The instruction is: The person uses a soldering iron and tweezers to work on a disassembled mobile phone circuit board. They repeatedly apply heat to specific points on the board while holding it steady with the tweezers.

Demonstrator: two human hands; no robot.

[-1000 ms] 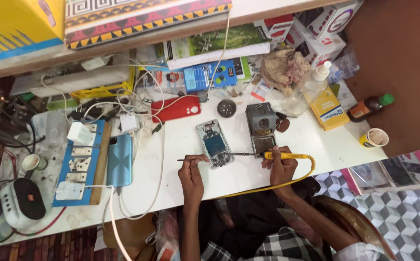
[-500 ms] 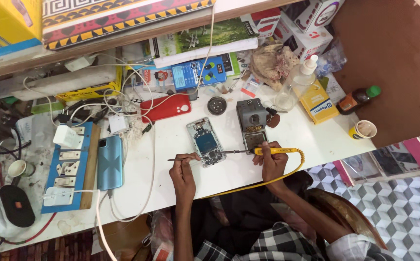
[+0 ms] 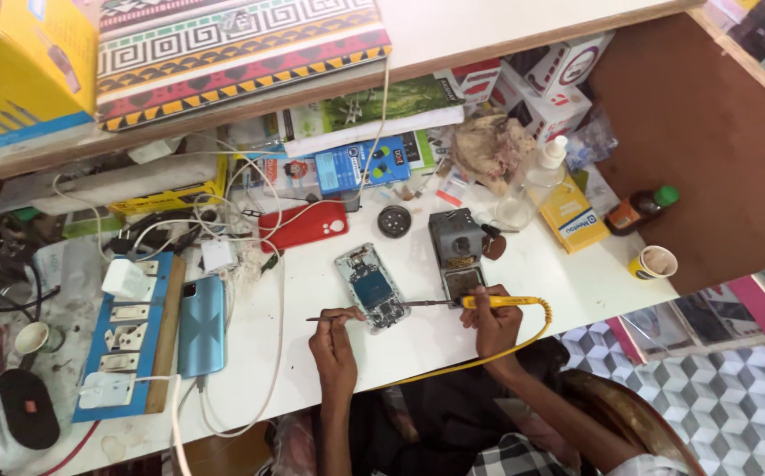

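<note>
Little is changed since the earlier frames: the opened phone (image 3: 371, 288) is kept mid-bench, between both hands. Tweezers (image 3: 330, 316) are pinched by the left hand (image 3: 333, 339), and a yellow soldering iron (image 3: 488, 301) is gripped by the right hand (image 3: 491, 324), tip at the board. Soldering seems underway; a steady tip on the joint is called for next.

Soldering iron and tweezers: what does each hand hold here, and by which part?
The right hand grips the soldering iron by its yellow handle, tip over the opened phone. The left hand pinches thin tweezers near their working end.
</note>
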